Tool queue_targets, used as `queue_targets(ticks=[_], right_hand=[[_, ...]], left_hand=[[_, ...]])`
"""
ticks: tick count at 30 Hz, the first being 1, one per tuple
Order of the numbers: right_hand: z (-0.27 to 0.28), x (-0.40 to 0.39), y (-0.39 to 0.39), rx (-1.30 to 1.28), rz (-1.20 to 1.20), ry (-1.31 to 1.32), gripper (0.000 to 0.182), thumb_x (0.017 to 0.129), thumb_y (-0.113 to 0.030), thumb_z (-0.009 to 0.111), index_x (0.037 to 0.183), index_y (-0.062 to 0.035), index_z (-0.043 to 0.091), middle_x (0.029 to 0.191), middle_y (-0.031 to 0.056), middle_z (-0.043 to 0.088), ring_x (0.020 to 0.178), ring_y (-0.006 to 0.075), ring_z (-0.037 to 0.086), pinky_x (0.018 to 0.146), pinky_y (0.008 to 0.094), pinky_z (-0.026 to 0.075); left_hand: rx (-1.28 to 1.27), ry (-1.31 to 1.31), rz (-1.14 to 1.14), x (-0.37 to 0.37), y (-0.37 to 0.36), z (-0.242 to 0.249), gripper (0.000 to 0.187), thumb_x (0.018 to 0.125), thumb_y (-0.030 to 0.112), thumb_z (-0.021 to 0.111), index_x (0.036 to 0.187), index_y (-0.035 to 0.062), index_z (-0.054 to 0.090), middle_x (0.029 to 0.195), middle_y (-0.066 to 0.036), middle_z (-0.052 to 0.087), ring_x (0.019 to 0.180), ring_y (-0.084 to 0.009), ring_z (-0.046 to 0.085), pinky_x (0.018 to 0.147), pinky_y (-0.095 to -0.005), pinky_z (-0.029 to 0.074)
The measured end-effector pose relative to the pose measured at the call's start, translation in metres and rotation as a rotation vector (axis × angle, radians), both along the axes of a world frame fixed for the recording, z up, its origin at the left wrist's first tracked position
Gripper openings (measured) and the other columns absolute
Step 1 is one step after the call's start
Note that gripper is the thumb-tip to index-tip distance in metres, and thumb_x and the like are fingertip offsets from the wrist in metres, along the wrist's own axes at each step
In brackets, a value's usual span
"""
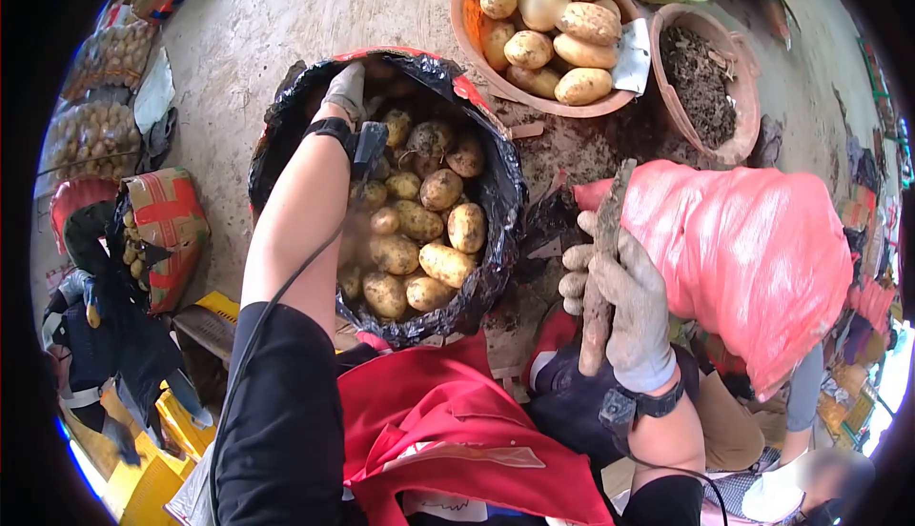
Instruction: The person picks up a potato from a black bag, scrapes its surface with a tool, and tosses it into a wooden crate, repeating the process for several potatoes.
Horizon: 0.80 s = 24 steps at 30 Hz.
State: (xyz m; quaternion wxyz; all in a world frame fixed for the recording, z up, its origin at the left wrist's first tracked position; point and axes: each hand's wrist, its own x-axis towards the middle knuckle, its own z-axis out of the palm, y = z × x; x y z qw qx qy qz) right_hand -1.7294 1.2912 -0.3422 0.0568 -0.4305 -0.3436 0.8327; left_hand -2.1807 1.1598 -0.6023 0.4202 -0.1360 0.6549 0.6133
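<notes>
My left hand (347, 91), in a grey glove, reaches to the far inner side of a black-lined bag (510, 192), close under its rim; its fingers are mostly hidden. Potatoes (419, 221), several with dirt on the skin, fill the bag below my forearm. In my gloved right hand (634, 302) is a long, brown, dirt-caked stick-like piece (600, 307), held upright between thumb and fingers. That hand is to the right of the bag, just beside a full pink woven sack (743, 250).
Beyond the bag stands a basin (467, 26) of large potatoes with a paper tag (632, 57). Right of it is a tub (743, 78) of dark soil and scraps. Another person (114, 335) bends at the left near a potato bag (172, 231); a further person (801, 488) is at lower right.
</notes>
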Motion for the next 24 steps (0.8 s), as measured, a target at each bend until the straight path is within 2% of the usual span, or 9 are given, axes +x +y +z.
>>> queue_targets(ticks=[4, 6, 7, 8, 12, 14, 19, 22, 24], right_hand=[[-0.001, -0.006, 0.002, 0.002, 0.017, -0.047, 0.044, 0.105, -0.009, 0.056, 0.148, -0.002, 0.05, 0.107, 0.0079, 0.067, 0.085, 0.0149, 0.068, 0.073, 0.0273, 0.056], [-0.003, -0.006, 0.001, -0.006, 0.059, -0.075, 0.044, 0.104, -0.008, 0.055, 0.147, -0.0027, 0.05, 0.108, 0.0074, 0.067, 0.085, 0.0141, 0.067, 0.072, 0.0272, 0.055], [0.0, -0.007, -0.001, -0.011, 0.055, -0.074, 0.044, 0.104, -0.008, 0.055, 0.147, -0.0027, 0.05, 0.108, 0.0074, 0.067, 0.085, 0.0141, 0.067, 0.072, 0.0272, 0.055], [0.004, -0.008, -0.003, -0.019, 0.088, -0.065, 0.043, 0.104, -0.009, 0.056, 0.146, -0.0035, 0.052, 0.107, 0.0069, 0.067, 0.084, 0.0136, 0.067, 0.072, 0.0271, 0.055], [0.002, -0.005, -0.021, -0.038, 0.169, -0.03, 0.039, 0.104, -0.013, 0.059, 0.142, -0.0055, 0.055, 0.103, 0.0052, 0.068, 0.08, 0.0122, 0.066, 0.071, 0.0261, 0.053], [-0.001, -0.003, -0.029, -0.008, 0.172, -0.02, 0.037, 0.105, -0.014, 0.059, 0.14, -0.0058, 0.057, 0.101, 0.005, 0.068, 0.079, 0.0122, 0.066, 0.07, 0.0255, 0.053], [0.006, 0.01, -0.037, 0.062, 0.168, 0.038, 0.039, 0.106, -0.02, 0.06, 0.141, -0.0056, 0.056, 0.103, 0.0058, 0.067, 0.081, 0.0145, 0.066, 0.071, 0.0281, 0.053], [0.009, 0.012, -0.037, 0.1, 0.168, 0.039, 0.044, 0.105, -0.025, 0.061, 0.144, -0.0047, 0.054, 0.105, 0.0066, 0.066, 0.084, 0.0164, 0.066, 0.072, 0.0304, 0.053], [0.007, 0.011, -0.034, 0.102, 0.172, 0.017, 0.044, 0.105, -0.025, 0.061, 0.144, -0.0042, 0.054, 0.105, 0.0068, 0.067, 0.084, 0.0165, 0.066, 0.072, 0.0303, 0.053]], left_hand=[[0.144, -0.096, -0.096, 0.002, -0.024, 0.0, 0.022, 0.099, 0.018, 0.059, 0.114, 0.0105, 0.073, 0.118, -0.006, 0.075, 0.111, -0.02, 0.067, 0.085, -0.0372, 0.058], [0.402, 0.055, -0.087, 0.021, -0.042, -0.018, 0.019, 0.1, 0.012, 0.061, 0.117, 0.008, 0.07, 0.115, -0.006, 0.074, 0.106, -0.0223, 0.071, 0.085, -0.0389, 0.06], [0.504, -0.177, 0.111, 0.032, -0.05, -0.017, 0.019, 0.101, 0.008, 0.063, 0.118, 0.0058, 0.068, 0.115, -0.009, 0.073, 0.105, -0.0243, 0.071, 0.09, -0.0397, 0.06], [0.429, -0.102, 0.232, 0.057, -0.05, -0.002, 0.029, 0.1, 0.008, 0.065, 0.128, 0.0059, 0.062, 0.118, -0.01, 0.07, 0.113, -0.0285, 0.069, 0.092, -0.0409, 0.06], [0.584, -0.205, 0.123, 0.127, -0.05, 0.058, 0.065, 0.098, 0.005, 0.067, 0.155, 0.0122, 0.036, 0.137, -0.013, 0.059, 0.114, -0.0345, 0.068, 0.089, -0.0424, 0.061], [0.416, -0.09, 0.145, 0.125, -0.037, 0.063, 0.07, 0.097, 0.004, 0.069, 0.157, 0.0123, 0.035, 0.14, -0.016, 0.056, 0.114, -0.0337, 0.068, 0.089, -0.0412, 0.061], [0.145, 0.078, -0.097, 0.143, -0.023, 0.076, 0.075, 0.089, 0.003, 0.073, 0.156, 0.0084, 0.04, 0.118, -0.011, 0.07, 0.103, -0.0224, 0.071, 0.084, -0.036, 0.061], [-0.08, 0.381, -0.344, 0.141, -0.01, 0.067, 0.072, 0.086, 0.007, 0.075, 0.152, 0.0066, 0.047, 0.12, -0.011, 0.069, 0.105, -0.0218, 0.07, 0.089, -0.0343, 0.059], [-0.218, 0.469, -0.438, 0.134, -0.002, 0.052, 0.074, 0.083, 0.022, 0.079, 0.15, 0.0071, 0.051, 0.133, -0.014, 0.066, 0.117, -0.0284, 0.068, 0.099, -0.0374, 0.056]])
